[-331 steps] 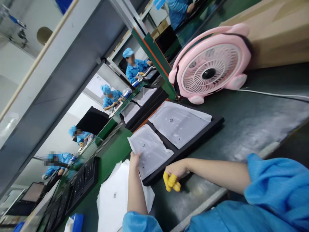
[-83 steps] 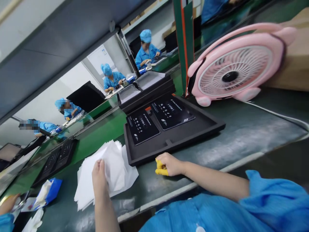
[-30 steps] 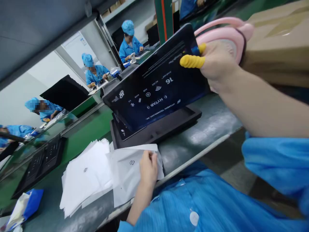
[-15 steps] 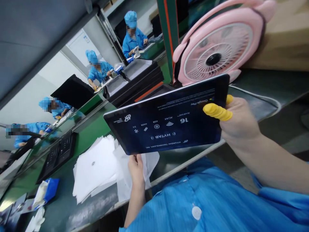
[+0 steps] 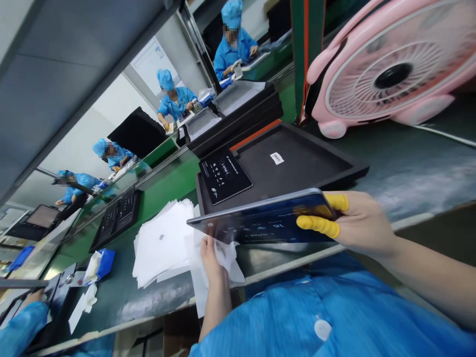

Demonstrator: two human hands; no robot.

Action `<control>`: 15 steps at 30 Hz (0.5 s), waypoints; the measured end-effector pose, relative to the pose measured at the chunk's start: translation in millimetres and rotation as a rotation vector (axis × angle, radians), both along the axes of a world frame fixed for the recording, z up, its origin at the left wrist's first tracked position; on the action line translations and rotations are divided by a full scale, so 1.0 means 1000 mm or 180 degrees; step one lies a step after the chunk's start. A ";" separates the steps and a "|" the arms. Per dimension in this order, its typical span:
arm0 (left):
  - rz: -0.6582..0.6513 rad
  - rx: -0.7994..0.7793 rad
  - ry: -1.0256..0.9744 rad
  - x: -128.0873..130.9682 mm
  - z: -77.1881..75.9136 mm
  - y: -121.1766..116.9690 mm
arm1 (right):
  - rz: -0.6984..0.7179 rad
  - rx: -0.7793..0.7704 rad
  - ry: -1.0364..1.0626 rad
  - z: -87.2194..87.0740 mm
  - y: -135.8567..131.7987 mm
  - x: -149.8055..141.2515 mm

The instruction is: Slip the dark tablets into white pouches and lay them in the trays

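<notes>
A bright room with pale walls opens beyond the fingers, where people in blue work clothes (image 5: pixel 236 52) sit along a line. A broad grey shelf (image 5: pixel 92 64) slants overhead, up and to the left of both hands. Under the fingers runs a dark green workbench (image 5: pixel 409 168), its top worn to a dull shine, with a brighter green strip (image 5: pixel 167 191) past the left fingers. The pink fan (image 5: pixel 394 77) stands beyond the right fingers, near the far side of the bench.

Just past the fingers lies a shallow black tray (image 5: pixel 308 173); a stack of similar trays (image 5: pixel 238 126) rises behind it. The pile of white sheets (image 5: pixel 163 243) lies flat, left of the left fingers.

The held tablet (image 5: pixel 260 218) is in the air, tilted, reaching from the right fingers across to just above the left ones. The right hand (image 5: pixel 366 223) clasps one short end between thumb and finger. The left hand (image 5: pixel 213 260) pinches a white sleeve (image 5: pixel 232 265); its fingertips are partly hidden.

The tablet is a slim, glossy slab with a grey metallic edge. The sleeve is thin, translucent and crumpled. Inside the tray, beyond the left fingers, lies a second dark tablet (image 5: pixel 225 176). Ridged yellow finger covers (image 5: pixel 318 226) sheathe the right thumb and finger. Smallest is a white barcode label (image 5: pixel 276 158) on the tray floor.
</notes>
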State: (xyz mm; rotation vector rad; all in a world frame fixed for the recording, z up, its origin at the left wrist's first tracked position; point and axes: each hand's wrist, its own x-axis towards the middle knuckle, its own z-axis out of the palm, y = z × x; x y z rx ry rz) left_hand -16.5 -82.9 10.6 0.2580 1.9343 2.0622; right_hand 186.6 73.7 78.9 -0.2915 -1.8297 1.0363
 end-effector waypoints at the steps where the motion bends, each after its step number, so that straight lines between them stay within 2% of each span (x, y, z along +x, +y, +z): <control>1: 0.0002 0.0205 -0.0136 -0.001 0.003 0.000 | 0.0052 0.0083 -0.0049 0.000 0.001 0.000; 3: -0.0068 0.0268 -0.0155 -0.003 0.008 -0.003 | 0.0101 0.0222 -0.0081 -0.002 0.002 0.001; 5: -0.0076 0.0053 -0.0016 -0.005 0.008 -0.007 | 0.0025 0.0233 -0.0046 -0.004 0.005 0.005; 7: -0.0159 -0.0284 0.0194 -0.004 0.001 -0.010 | -0.0202 0.0082 0.0105 -0.007 0.008 0.010; 9: -0.0338 -0.0568 0.0420 -0.001 -0.010 -0.009 | -0.0611 -0.0193 0.0344 -0.009 0.011 0.016; 12: -0.0427 -0.0732 0.0602 0.008 -0.026 -0.001 | -0.1191 -0.0683 0.0643 -0.008 0.011 0.022; 13: -0.0397 -0.0722 0.0532 0.010 -0.028 0.001 | -0.1244 -0.0768 0.0650 -0.007 0.010 0.022; 15: -0.0385 -0.0626 0.0243 0.012 -0.027 0.005 | -0.1073 -0.0689 0.0554 -0.006 0.007 0.020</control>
